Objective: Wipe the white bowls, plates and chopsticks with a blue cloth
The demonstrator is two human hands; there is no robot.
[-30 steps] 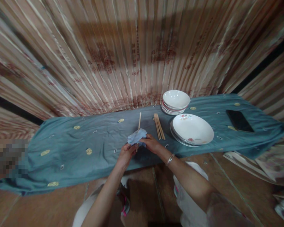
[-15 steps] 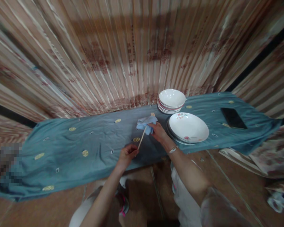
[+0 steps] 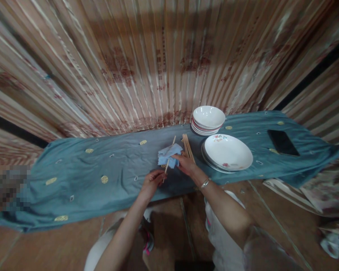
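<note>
A pale wooden chopstick (image 3: 166,170) slants up and away from me, its lower end pinched in my left hand (image 3: 153,180). Around its middle lies a light blue cloth (image 3: 169,153), gripped by the closed fingers of my right hand (image 3: 187,164). The chopstick's far tip sticks out beyond the cloth. Just right of the cloth, several more chopsticks (image 3: 187,145) lie side by side on the table, their near ends partly hidden by my right hand. A silver bracelet (image 3: 205,183) circles my right wrist.
A teal patterned cloth (image 3: 79,177) covers the long table. Right of my hands stand a stack of white plates (image 3: 228,152) and, behind it, stacked white bowls (image 3: 209,117). A black phone (image 3: 283,142) lies at the right. Striped curtains (image 3: 147,67) hang behind; a blurred patch is at the left edge.
My right hand and the blue cloth have moved down the chopstick toward my left hand. The chopstick's far tip and the chopsticks on the table now show. The view has shifted slightly.
</note>
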